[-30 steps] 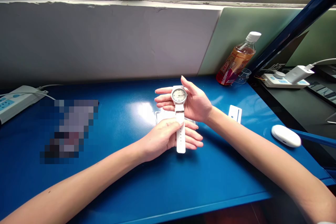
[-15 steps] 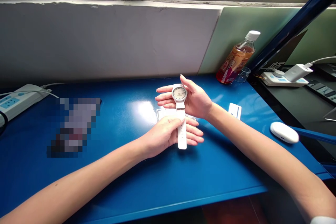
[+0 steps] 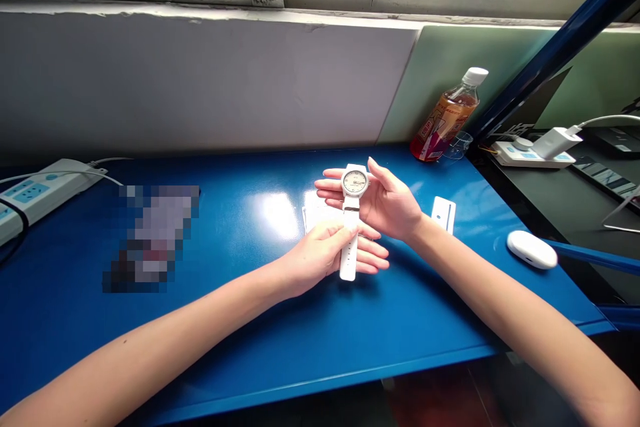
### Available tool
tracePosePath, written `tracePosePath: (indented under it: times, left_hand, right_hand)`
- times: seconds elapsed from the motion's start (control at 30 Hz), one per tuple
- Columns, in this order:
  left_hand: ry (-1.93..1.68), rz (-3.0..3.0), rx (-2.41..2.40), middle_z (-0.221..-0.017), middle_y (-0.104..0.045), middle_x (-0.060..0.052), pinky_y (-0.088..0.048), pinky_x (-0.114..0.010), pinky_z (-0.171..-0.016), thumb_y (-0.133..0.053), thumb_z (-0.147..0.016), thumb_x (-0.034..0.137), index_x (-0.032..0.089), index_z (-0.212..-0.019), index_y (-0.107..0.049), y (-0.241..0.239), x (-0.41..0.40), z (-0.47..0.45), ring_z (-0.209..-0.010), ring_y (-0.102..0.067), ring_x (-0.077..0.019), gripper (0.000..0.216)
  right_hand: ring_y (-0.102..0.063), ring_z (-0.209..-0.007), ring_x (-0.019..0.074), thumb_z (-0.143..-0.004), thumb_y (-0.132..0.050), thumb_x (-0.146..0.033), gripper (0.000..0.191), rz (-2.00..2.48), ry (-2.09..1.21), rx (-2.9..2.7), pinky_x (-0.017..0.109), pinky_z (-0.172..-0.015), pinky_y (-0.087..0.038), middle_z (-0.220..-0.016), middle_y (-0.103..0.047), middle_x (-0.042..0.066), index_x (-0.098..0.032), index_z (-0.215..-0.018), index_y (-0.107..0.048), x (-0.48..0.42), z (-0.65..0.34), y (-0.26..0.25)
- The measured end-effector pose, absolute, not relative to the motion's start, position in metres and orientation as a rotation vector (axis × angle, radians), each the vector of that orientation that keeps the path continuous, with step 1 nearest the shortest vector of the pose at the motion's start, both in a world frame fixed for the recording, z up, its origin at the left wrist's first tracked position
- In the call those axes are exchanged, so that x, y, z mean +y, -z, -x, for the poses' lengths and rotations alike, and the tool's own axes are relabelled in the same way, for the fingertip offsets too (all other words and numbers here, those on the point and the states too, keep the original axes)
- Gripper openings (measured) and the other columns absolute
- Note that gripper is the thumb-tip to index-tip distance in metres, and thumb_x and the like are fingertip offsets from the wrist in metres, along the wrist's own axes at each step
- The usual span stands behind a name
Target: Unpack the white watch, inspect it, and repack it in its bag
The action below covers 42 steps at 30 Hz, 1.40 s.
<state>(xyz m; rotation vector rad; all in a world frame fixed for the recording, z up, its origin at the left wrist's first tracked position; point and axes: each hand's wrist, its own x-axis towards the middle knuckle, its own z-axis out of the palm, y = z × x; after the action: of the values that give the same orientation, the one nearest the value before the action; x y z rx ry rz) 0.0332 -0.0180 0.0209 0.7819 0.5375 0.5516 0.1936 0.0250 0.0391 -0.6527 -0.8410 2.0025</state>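
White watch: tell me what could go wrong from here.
The white watch might slip: the left hand pins only its strap under the thumb, and the right hand is open behind the dial rather than closed on it. The white case sits near the right edge of the blue table, so the right forearm could knock it off.

1 camera sits on the person's head. It looks forward and down at the blue desk point(image 3: 300, 347), from close by. The left arm point(image 3: 175, 340) starts at the bottom left corner, the right arm point(image 3: 500, 295) at the bottom right. The left hand point(image 3: 316, 255) and right hand point(image 3: 394, 205) are near the middle. The wall point(image 3: 200, 80) stands behind, up top.
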Motion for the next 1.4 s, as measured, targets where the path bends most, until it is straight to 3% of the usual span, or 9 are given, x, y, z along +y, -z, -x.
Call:
tracePosePath:
  times: [0.1, 0.3, 0.5, 0.77, 0.97, 1.2, 1.4]
  left_hand:
    - [-0.563, -0.773, 0.529, -0.096, -0.076, -0.019, -0.058, -0.038, -0.084, -0.064, -0.095, 0.041, 0.006, -0.104, -0.068, -0.021, -0.019, -0.034, -0.087, -0.075, -0.0255, 0.037]
    - [-0.612, -0.75, 0.486, -0.093, -0.076, -0.016, -0.058, -0.037, -0.082, -0.067, -0.093, 0.042, 0.009, -0.101, -0.065, -0.022, -0.022, -0.037, -0.084, -0.075, -0.0249, 0.034]
    - [-0.618, -0.737, 0.502, -0.09, -0.075, -0.016, -0.059, -0.035, -0.08, -0.061, -0.097, 0.038, 0.007, -0.099, -0.065, -0.019, -0.02, -0.037, -0.081, -0.075, -0.0239, 0.031]
    - [-0.573, -0.683, 0.62, -0.087, -0.075, -0.018, -0.059, -0.035, -0.077, -0.042, -0.103, 0.023, 0.004, -0.096, -0.067, -0.025, -0.019, -0.038, -0.077, -0.075, -0.0233, 0.032]
    - [-0.568, -0.677, 0.608, -0.089, -0.075, -0.019, -0.058, -0.037, -0.08, -0.049, -0.101, 0.028, 0.004, -0.098, -0.068, -0.022, -0.02, -0.037, -0.079, -0.075, -0.0244, 0.031]
    - [-0.546, -0.742, 0.568, -0.097, -0.075, -0.021, -0.056, -0.041, -0.086, -0.06, -0.096, 0.038, 0.005, -0.102, -0.069, -0.02, -0.017, -0.033, -0.086, -0.075, -0.0268, 0.035]
    - [-0.58, -0.748, 0.575, -0.09, -0.075, -0.017, -0.058, -0.038, -0.083, -0.06, -0.096, 0.037, 0.005, -0.098, -0.071, -0.018, -0.016, -0.033, -0.084, -0.075, -0.0254, 0.033]
  right_hand:
    - [-0.067, -0.119, 0.0232, -0.105, -0.018, -0.043, 0.06, 0.573, -2.023, -0.863, 0.042, -0.112, -0.043, -0.124, -0.073, 0.015, -0.01, -0.114, -0.068, 0.024, -0.196, -0.038]
    - [-0.059, -0.13, 0.0237, -0.103, -0.019, -0.051, 0.062, 0.569, -2.024, -0.914, 0.044, -0.114, -0.041, -0.139, -0.064, 0.014, -0.013, -0.122, -0.065, 0.021, -0.197, -0.037]
    - [-0.063, -0.125, 0.0217, -0.105, -0.023, -0.041, 0.051, 0.593, -2.022, -0.942, 0.041, -0.112, -0.043, -0.138, -0.065, 0.009, -0.017, -0.127, -0.062, 0.02, -0.193, -0.035]
    - [-0.066, -0.12, 0.0215, -0.108, -0.018, -0.036, 0.054, 0.517, -2.051, -0.953, 0.041, -0.111, -0.045, -0.132, -0.069, 0.007, -0.016, -0.128, -0.063, 0.02, -0.192, -0.03]
    - [-0.067, -0.117, 0.0209, -0.108, -0.021, -0.038, 0.049, 0.569, -2.038, -0.956, 0.043, -0.108, -0.047, -0.135, -0.067, 0.004, -0.023, -0.134, -0.058, 0.017, -0.194, -0.03]
    - [-0.069, -0.114, 0.0205, -0.108, -0.021, -0.037, 0.047, 0.573, -2.032, -0.91, 0.041, -0.104, -0.051, -0.132, -0.069, 0.005, -0.022, -0.134, -0.057, 0.015, -0.195, -0.03]
    - [-0.071, -0.11, 0.0194, -0.108, -0.026, -0.042, 0.043, 0.538, -1.972, -0.926, 0.04, -0.101, -0.053, -0.128, -0.071, 0.003, -0.029, -0.142, -0.049, 0.015, -0.193, -0.028]
